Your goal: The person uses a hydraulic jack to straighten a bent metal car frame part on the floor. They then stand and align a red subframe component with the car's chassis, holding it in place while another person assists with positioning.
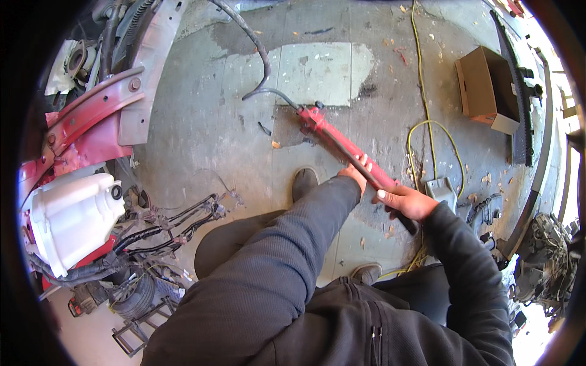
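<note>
Through the curled left hand (353,175) runs the red cylindrical tool (350,144); the right hand (410,204) wraps its dark bar (408,224). Likely heavy and rigid: hold mid-body, clear of the hose (264,56) beyond the left hand.

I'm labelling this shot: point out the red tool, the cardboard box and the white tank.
Red tool (354,148), head view: its long body.
Cardboard box (476,85), head view: its side wall.
White tank (76,219), head view: its broad side.

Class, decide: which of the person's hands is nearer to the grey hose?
Left. The left hand grips the red tool partway along, nearer the hose; the right hand is farther along, toward the tool's opposite end.
</note>
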The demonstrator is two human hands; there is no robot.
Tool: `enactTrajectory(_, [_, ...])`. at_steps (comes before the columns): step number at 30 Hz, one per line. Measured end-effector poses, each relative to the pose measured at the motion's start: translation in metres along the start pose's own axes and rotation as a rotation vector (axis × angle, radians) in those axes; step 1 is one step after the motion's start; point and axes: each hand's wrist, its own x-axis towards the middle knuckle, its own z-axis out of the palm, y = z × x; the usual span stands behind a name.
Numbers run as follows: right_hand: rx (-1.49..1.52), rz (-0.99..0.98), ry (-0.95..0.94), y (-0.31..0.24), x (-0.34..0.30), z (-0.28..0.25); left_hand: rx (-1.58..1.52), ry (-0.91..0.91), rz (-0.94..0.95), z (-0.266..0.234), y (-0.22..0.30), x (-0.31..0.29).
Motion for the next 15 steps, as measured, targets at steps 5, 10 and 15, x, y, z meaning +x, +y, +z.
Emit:
enactTrajectory(5, [0.246, -0.266, -0.169, -0.027, -0.021, -0.014, 0.132, -0.093, 0.065, 0.002, 0.002, -0.004])
enactTrajectory(10, [-0.463, 0.066, 0.154, 0.029, 0.019, -0.017, -0.055, -0.314, -0.047, -0.03, 0.007, 0.0])
enactTrajectory(15, [0.001, -0.162, -0.192, -0.006, -0.01, -0.007, 0.005, -0.106, 0.062, -0.043, 0.012, -0.014])
